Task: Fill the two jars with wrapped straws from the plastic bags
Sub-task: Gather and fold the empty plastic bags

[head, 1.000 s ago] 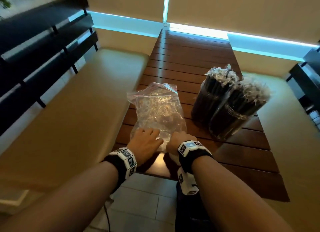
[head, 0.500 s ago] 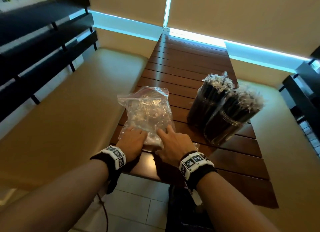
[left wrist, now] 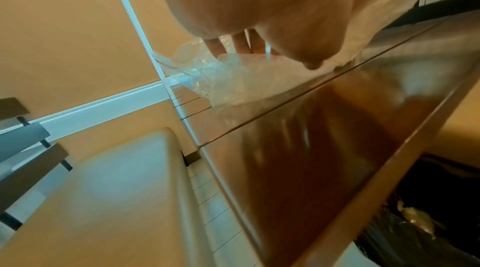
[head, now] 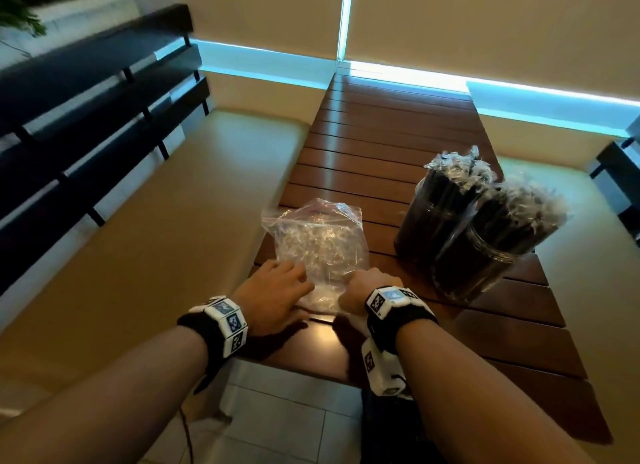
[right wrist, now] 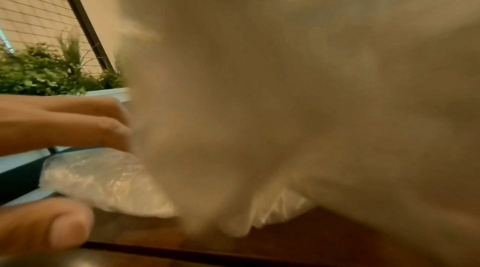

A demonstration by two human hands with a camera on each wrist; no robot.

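A clear, crumpled plastic bag (head: pixel 318 245) lies flat on the slatted wooden table (head: pixel 381 134), near its front edge. My left hand (head: pixel 277 290) rests on the bag's near left corner with fingers spread flat; the left wrist view shows its fingertips (left wrist: pixel 241 43) pressing the plastic bag (left wrist: pixel 223 78). My right hand (head: pixel 363 285) is curled, knuckles up, on the bag's near right corner and seems to pinch the plastic bag (right wrist: pixel 103 183) there. Two clear jars (head: pixel 440 214) (head: pixel 491 252) stand together to the right, both packed with black wrapped straws.
Beige padded benches run along the table's left (head: pixel 156 238) and right (head: pixel 606 256) sides. A dark slatted backrest (head: pixel 86 117) stands at the far left. A black bin bag (left wrist: pixel 428 220) sits below the table's near edge. Tiled floor lies beneath my arms.
My right hand went from flat, fingers stretched over the bag, to curled at its near right corner. The left hand spread flatter on the near left corner. The bag and jars stayed put.
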